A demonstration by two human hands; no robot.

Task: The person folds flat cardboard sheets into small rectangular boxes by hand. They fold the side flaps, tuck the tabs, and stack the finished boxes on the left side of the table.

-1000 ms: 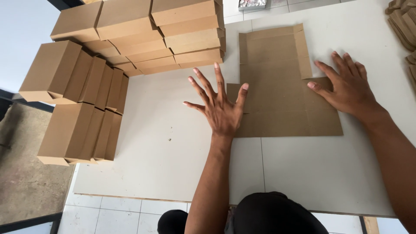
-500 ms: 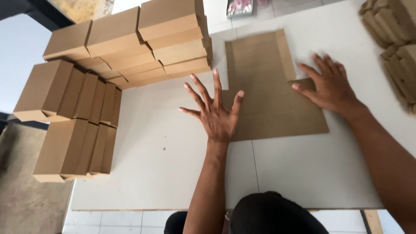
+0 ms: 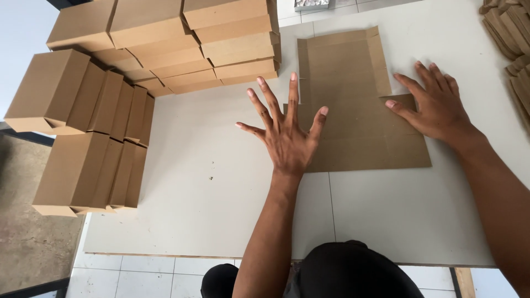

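Head view shows both hands spread flat on one unfolded cardboard blank (image 3: 353, 105) that lies on the white table (image 3: 210, 187) toward its far right part. Compared with half a second and a second ago, the hands have barely shifted on the sheet; the left hand (image 3: 287, 138) remains at the blank's near left edge, fingers splayed wide apart, half on the table. The right hand (image 3: 436, 105) stays pressed on the right flap, fingers open and gripping nothing. The frame's shift comes mainly from head movement, so the blank looks held flat rather than folded yet, with no flap raised.

Counting: one flat blank and two hands. Along the table's left edge stand two rows of folded brown boxes (image 3: 83, 132), about five in the farther row and four in the nearer. At the far left corner a stack of more boxes (image 3: 187, 38) sits several layers deep; its exact number cannot be told. More flat cardboard pieces (image 3: 513, 33) lie at the far right corner, partly cut off.
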